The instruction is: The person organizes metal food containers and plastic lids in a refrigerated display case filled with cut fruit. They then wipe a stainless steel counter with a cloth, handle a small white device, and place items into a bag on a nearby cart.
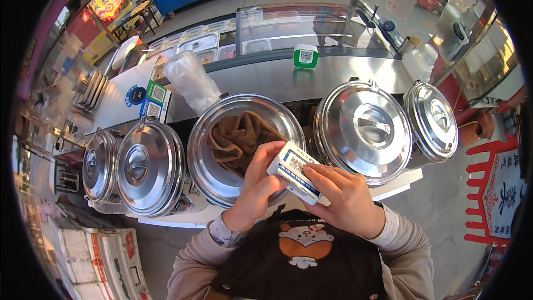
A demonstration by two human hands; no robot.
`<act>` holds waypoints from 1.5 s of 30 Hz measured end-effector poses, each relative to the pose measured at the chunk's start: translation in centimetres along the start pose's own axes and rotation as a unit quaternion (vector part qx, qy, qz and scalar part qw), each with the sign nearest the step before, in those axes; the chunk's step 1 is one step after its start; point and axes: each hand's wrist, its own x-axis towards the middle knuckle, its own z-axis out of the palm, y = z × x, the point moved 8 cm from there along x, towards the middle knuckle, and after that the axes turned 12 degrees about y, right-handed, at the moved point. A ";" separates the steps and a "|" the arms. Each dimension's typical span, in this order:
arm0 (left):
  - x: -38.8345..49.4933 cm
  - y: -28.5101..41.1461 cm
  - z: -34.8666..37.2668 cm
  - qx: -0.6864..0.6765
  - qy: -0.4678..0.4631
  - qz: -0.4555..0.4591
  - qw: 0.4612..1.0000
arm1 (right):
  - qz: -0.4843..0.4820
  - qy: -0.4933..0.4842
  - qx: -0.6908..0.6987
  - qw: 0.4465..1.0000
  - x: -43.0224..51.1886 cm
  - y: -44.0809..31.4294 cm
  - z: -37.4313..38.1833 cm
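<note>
Between both hands, in front of my apron, is a small white payment device (298, 166) with a printed code and blue label strips on its face. My left hand (260, 183) grips its left end, thumb along the near side and fingers at the far edge. My right hand (343, 193) holds its other end, with fingertips resting on the labelled face. Just beyond lies a crumpled brown cloth (237, 135) in a wide round stainless steel basin or lid (200, 175); the hands and device cover part of the basin's near right side.
Lidded steel pots stand on both sides: a large one (354, 150) and smaller one (433, 121) rightward, two others (152, 175) leftward. Behind are a plastic-wrapped stack (191, 79), a green-and-white code stand (305, 56), and food trays (202, 41). White foam boxes (95, 254) sit at lower left.
</note>
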 end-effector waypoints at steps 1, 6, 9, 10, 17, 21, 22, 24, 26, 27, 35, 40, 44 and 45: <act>0.1 0.0 -0.1 -0.012 0.003 -0.005 1.000 | 0.002 -0.004 0.004 1.000 0.2 0.1 0.2; 0.6 -0.1 -0.7 -0.002 0.054 -0.047 0.997 | -0.029 0.007 0.009 1.000 2.2 0.3 0.2; 1.1 0.4 -1.2 -0.044 0.046 -0.094 0.994 | -0.029 -0.050 0.067 0.996 3.8 0.1 0.2; 1.3 0.5 -1.1 -0.058 0.012 -0.121 0.991 | -0.020 -0.061 0.109 0.992 4.6 0.1 0.2; 1.2 1.1 -0.8 -0.045 -0.217 -0.187 0.957 | -0.096 -0.214 0.169 0.957 9.8 -1.2 1.9; 2.9 1.6 -1.1 -0.095 -0.215 -0.125 0.964 | -0.066 -0.242 0.343 0.905 14.2 -0.8 3.9; 3.3 0.9 -1.7 -0.158 -0.172 -0.200 0.952 | -0.076 -0.252 0.315 0.912 15.1 -0.5 4.3; 4.0 0.7 -3.6 -0.194 -0.080 -0.261 0.942 | -0.060 -0.259 0.272 0.925 17.3 0.8 4.0; 3.1 2.0 -7.1 -0.138 0.035 -0.241 0.960 | -0.046 -0.206 0.215 0.953 20.7 3.3 3.5; 2.5 3.6 -9.2 -0.045 0.069 -0.191 0.978 | -0.031 -0.150 0.213 0.965 22.5 5.0 3.7; 2.9 13.8 -29.1 0.348 0.331 0.126 0.868 | 0.048 -0.056 -0.076 0.994 30.9 23.5 16.6; 10.0 13.8 -48.4 0.616 0.425 0.020 0.662 | 0.136 -0.061 -0.107 0.983 30.8 30.7 22.6; 13.3 10.5 -55.7 0.629 0.408 -0.126 0.649 | 0.141 -0.078 -0.159 0.974 30.6 32.5 24.4; 13.7 9.6 -56.3 0.609 0.415 -0.139 0.662 | 0.133 -0.074 -0.171 0.974 30.7 32.6 24.6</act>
